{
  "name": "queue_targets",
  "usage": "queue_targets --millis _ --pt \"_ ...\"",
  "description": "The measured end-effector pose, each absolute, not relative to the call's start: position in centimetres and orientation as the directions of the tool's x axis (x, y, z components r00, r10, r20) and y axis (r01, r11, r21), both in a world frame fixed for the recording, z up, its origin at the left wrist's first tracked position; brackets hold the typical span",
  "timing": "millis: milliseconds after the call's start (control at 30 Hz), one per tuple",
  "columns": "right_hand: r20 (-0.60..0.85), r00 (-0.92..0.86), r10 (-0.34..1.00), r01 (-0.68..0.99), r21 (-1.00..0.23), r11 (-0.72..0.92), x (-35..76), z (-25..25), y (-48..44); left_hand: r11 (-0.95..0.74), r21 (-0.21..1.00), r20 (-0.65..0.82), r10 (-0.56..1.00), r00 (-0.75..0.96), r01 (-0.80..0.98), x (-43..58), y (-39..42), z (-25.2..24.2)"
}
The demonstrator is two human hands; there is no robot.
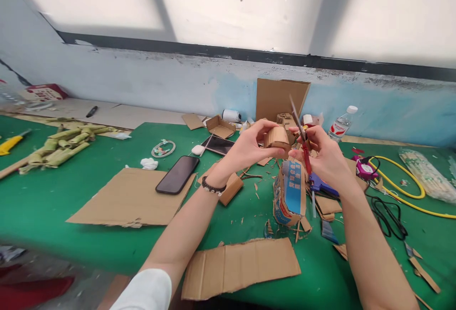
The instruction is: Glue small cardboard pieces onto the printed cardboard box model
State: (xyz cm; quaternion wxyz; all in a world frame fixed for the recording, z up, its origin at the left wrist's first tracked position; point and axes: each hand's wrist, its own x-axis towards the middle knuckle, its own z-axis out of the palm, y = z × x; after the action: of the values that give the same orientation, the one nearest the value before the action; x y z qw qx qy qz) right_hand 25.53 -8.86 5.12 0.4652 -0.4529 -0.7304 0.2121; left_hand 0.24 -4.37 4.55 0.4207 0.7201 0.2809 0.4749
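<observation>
Pinching a curved cardboard piece (277, 136), the left hand (253, 143) is holding it above the green table (117, 152). The right hand (325, 157) is gripping red-handled scissors (306, 155) just beside it.

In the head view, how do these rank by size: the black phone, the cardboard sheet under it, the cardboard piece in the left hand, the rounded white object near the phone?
1. Cardboard sheet
2. Black phone
3. Cardboard piece, partly hidden
4. White object
</observation>
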Motion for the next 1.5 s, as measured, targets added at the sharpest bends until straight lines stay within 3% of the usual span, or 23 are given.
queue_targets --millis 167,300,433,633,1000,1267,1500 --pt "0.454 -0.127 0.882 0.376 -0.801 0.466 26.2 4.4 -8.0 -0.349 0.899 0.399 0.901 0.168 -0.266 0.1 -2.9 4.1" --pt "0.457 -0.149 0.877 0.495 -0.733 0.466 25.5 4.7 -8.6 -0.191 0.818 0.307 0.943 0.130 -0.542 1.0 -3.1 4.2" --pt "0.528 -0.186 0.829 0.550 -0.643 0.533 24.4 5.0 -9.2 -0.145 0.739 0.303 0.944 0.131 -0.658 2.3 -4.4 4.6" --pt "0.486 -0.206 0.849 0.649 -0.582 0.490 23.2 5.1 -10.1 -0.289 0.721 0.373 0.928 0.002 -0.630 3.0 -5.6 4.7" --pt "0.550 -0.119 0.827 0.697 -0.547 0.464 21.3 4.4 -10.0 -0.459 0.717 0.435 0.883 -0.178 -0.524 3.3 -6.3 4.8" --pt "0.577 -0.160 0.801 0.752 -0.455 0.478 21.3 4.2 -10.4 -0.485 0.737 0.451 0.872 -0.191 -0.470 2.6 -5.6 5.0" --pt "0.687 -0.076 0.723 0.860 -0.322 0.396 20.9 2.5 -9.4 -0.443 0.742 0.417 0.893 -0.171 -0.503 2.4 -4.9 4.7"
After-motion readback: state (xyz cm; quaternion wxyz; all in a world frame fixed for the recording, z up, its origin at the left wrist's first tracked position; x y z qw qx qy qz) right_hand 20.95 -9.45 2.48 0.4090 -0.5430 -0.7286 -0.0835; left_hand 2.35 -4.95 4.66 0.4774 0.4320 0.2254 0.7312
